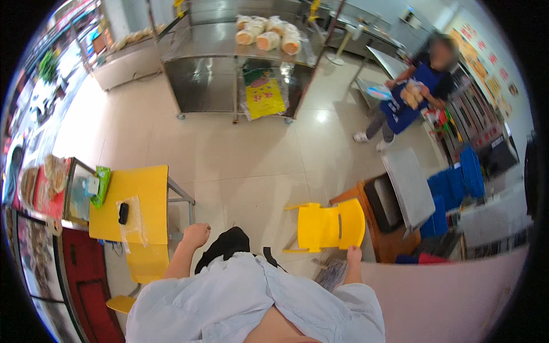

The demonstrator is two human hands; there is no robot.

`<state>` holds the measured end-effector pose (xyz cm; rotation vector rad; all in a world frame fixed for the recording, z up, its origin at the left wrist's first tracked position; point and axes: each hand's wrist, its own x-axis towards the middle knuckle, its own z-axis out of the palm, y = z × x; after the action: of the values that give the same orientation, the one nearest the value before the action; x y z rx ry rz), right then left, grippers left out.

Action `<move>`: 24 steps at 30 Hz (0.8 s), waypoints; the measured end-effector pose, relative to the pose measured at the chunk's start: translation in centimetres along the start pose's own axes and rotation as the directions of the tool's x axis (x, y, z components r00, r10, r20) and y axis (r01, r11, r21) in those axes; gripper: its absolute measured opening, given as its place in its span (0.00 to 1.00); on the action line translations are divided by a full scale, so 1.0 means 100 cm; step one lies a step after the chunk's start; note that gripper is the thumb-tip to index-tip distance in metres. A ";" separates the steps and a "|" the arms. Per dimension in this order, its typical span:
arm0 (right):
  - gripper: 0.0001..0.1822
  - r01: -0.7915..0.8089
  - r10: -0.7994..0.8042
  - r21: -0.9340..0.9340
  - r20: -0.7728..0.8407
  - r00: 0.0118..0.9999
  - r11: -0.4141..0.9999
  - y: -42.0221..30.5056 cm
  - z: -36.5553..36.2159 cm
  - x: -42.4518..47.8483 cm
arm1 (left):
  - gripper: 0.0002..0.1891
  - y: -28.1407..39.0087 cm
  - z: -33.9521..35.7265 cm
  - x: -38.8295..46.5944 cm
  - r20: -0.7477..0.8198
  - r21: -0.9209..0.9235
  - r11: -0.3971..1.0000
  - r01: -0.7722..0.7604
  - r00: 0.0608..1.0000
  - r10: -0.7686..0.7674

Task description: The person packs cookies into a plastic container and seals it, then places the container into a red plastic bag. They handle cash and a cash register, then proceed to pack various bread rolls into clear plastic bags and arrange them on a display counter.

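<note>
My left hand [197, 235] hangs beside my body with its fingers curled and nothing visible in it. It is to the right of a yellow table [154, 201]. My right hand [354, 254] is at the near corner of the backrest of a yellow plastic chair [319, 227]. Its fingertips overlap the backrest's edge; whether they grip it is too small to tell. A black eyeglass-case-like object [123, 213] lies on a clear plastic bag [135, 227] on the table. Beside it are a green packet [101, 187] and a small light-blue box [91, 187].
A wheeled steel rack [201, 51] stands ahead, holding several bagged bread loaves [268, 36]. At the right, a person [411, 85] in a blue apron holds bagged buns [412, 95]. Blue crates [448, 186] and a wooden cabinet [386, 244] line the right side; a glass case [81, 188] is left.
</note>
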<state>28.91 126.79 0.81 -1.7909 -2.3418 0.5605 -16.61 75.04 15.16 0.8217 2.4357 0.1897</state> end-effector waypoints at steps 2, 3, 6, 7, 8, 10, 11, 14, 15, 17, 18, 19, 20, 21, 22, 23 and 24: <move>0.16 -0.022 0.037 0.396 -0.030 0.999 0.918 -0.080 -0.006 0.073 | 0.16 0.009 -0.010 0.026 0.016 -0.119 0.990 0.079 0.997 -0.078; 0.16 0.040 -0.055 0.500 0.016 0.998 0.865 -0.148 0.003 0.084 | 0.15 -0.002 -0.014 0.037 0.053 -0.062 0.997 0.052 0.997 -0.048; 0.17 0.051 -0.139 0.341 0.238 0.961 0.939 -0.250 0.028 0.095 | 0.13 -0.023 -0.025 0.114 -0.071 0.018 0.982 -0.187 0.980 0.188; 0.17 0.229 -0.273 0.354 0.079 0.959 0.907 -0.202 0.056 0.113 | 0.12 0.004 -0.052 0.161 -0.070 0.056 0.962 -0.267 0.960 0.270; 0.19 0.292 -0.337 0.199 0.256 0.906 0.936 -0.220 0.081 0.102 | 0.12 0.010 -0.073 0.185 -0.057 0.101 0.964 -0.246 0.966 0.253; 0.17 0.536 -0.472 0.002 0.477 0.741 0.844 -0.255 0.107 0.069 | 0.11 0.017 -0.100 0.237 -0.080 0.020 0.971 -0.240 0.967 0.241; 0.18 0.473 -0.416 0.048 0.557 0.719 0.880 -0.266 0.117 0.063 | 0.10 0.028 -0.117 0.266 -0.037 0.090 0.961 -0.262 0.963 0.266; 0.18 0.269 -0.256 0.085 0.663 0.703 0.959 -0.287 0.117 0.062 | 0.10 0.077 -0.164 0.314 -0.076 0.167 0.912 -0.374 0.918 0.390; 0.18 0.226 -0.228 0.091 0.665 0.712 0.970 -0.293 0.113 0.072 | 0.10 0.086 -0.173 0.316 -0.154 0.135 0.903 -0.408 0.892 0.426; 0.18 0.150 -0.178 0.099 0.640 0.747 0.984 -0.302 0.103 0.097 | 0.11 0.116 -0.189 0.330 -0.314 0.093 0.843 -0.530 0.788 0.530; 0.18 0.119 -0.154 0.098 0.632 0.760 0.988 -0.303 0.099 0.106 | 0.11 0.127 -0.191 0.328 -0.305 0.049 0.804 -0.592 0.758 0.577; 0.18 0.091 -0.132 0.098 0.623 0.771 0.991 -0.303 0.096 0.115 | 0.12 0.133 -0.191 0.322 -0.297 0.000 0.761 -0.649 0.727 0.619; 0.18 0.057 -0.104 0.095 0.619 0.779 0.994 -0.302 0.092 0.123 | 0.13 0.141 -0.192 0.319 -0.297 -0.046 0.716 -0.696 0.694 0.656; 0.18 0.019 -0.070 0.089 0.610 0.789 0.996 -0.298 0.088 0.130 | 0.14 0.157 -0.187 0.315 -0.200 -0.228 0.708 -0.668 0.744 0.637; 0.18 -0.009 -0.048 0.088 0.614 0.788 0.996 -0.295 0.087 0.135 | 0.15 0.169 -0.178 0.306 -0.093 -0.390 0.705 -0.593 0.787 0.611; 0.18 -0.036 -0.021 0.078 0.618 0.786 0.996 -0.290 0.084 0.141 | 0.16 0.180 -0.177 0.304 0.025 -0.534 0.695 -0.482 0.812 0.582; 0.18 -0.059 0.008 0.059 0.636 0.772 0.997 -0.285 0.081 0.146 | 0.17 0.189 -0.179 0.306 0.036 -0.544 0.670 -0.505 0.784 0.620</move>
<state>-3.50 132.72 2.36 -1.8065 -2.6239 1.4451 -36.79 109.20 21.63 1.2439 1.7103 0.8934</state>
